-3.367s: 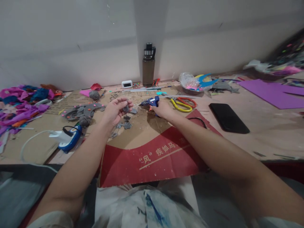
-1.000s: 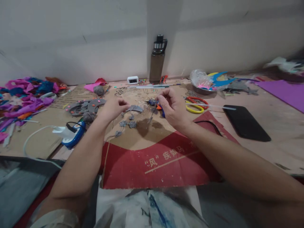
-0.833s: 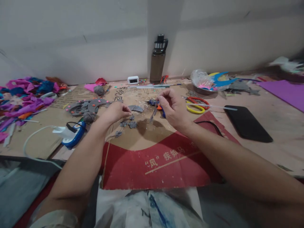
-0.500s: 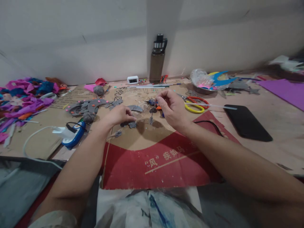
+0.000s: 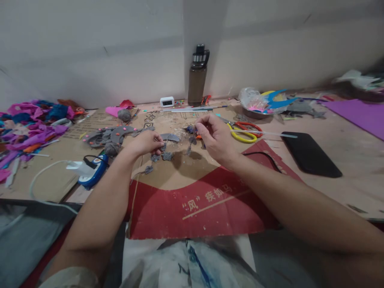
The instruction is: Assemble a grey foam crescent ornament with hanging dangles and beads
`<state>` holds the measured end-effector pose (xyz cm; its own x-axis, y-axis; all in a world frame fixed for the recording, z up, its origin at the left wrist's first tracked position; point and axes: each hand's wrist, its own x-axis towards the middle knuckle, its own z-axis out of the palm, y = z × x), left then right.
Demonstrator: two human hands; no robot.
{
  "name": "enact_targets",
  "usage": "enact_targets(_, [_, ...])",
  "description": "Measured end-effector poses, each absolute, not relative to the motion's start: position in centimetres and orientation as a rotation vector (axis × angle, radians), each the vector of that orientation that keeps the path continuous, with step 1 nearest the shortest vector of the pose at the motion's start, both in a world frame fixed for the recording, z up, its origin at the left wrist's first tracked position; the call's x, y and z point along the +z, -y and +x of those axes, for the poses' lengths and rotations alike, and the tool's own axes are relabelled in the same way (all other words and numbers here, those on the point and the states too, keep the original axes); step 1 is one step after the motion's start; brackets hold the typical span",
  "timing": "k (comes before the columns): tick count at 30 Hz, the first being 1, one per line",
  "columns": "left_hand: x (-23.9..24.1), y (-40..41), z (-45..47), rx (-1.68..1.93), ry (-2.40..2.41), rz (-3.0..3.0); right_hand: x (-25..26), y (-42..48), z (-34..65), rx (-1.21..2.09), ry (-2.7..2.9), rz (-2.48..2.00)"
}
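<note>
Inspection finds our left hand [image 5: 146, 143] pinched closed, apparently on a grey piece [image 5: 163, 147], our right hand [image 5: 217, 139] on a dangling strand [image 5: 189, 151], over cardboard [image 5: 207, 225] at the tabletop's [image 5: 357, 172] front edge; we judge piece-handling in hand, needing steadiness next.

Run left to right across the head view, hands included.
Colourful fabric pile, blue power strip, left hand, grey flower-shaped piece on the cardboard, grey piece dangling from the right hand, right hand, black phone.
</note>
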<state>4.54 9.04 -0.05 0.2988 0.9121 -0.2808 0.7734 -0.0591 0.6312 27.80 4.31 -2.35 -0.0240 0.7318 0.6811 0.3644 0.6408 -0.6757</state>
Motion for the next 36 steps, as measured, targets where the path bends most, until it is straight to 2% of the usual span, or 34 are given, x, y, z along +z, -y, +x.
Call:
enact_targets(9, [0.1,-9.0,4.5,0.146,-1.634,1.862,-2.2,-4.1,27.7,0.39,1.625,-0.933])
enact_targets(13, [0.0,-9.5,3.7,0.029,-1.763,2.085,-2.2,-4.1,27.6,0.379,1.625,-0.94])
enact_targets(15, [0.3,-9.6,3.4,0.098,-1.77,2.262,-2.2,-4.1,27.6,0.381,1.628,-0.95])
enact_targets(18, [0.6,-9.5,3.6,0.195,-1.527,2.376,-2.2,-4.0,27.6,0.391,1.628,-0.959])
enact_targets(23, [0.4,-9.0,4.2,-0.027,-1.248,2.302,-2.3,-4.1,27.7,0.397,1.632,-0.945])
enact_targets(27, [0.6,-8.8,4.1,-0.057,-1.132,2.202,-2.2,-4.1,27.8,0.414,1.633,-0.955])
enact_targets(29, [0.9,-8.7,4.3,0.064,-1.172,2.228,-2.2,-4.1,27.7,0.428,1.637,-0.95])
enact_targets(34, [1.1,-7.4,6.7,0.811,-1.164,2.083,-1.9,-4.0,27.4,0.395,1.697,-0.961])
enact_targets(36, [0.7,-6.9,7.8,0.836,-1.049,1.965,-1.7,-3.9,27.2,0.365,1.763,-0.967])
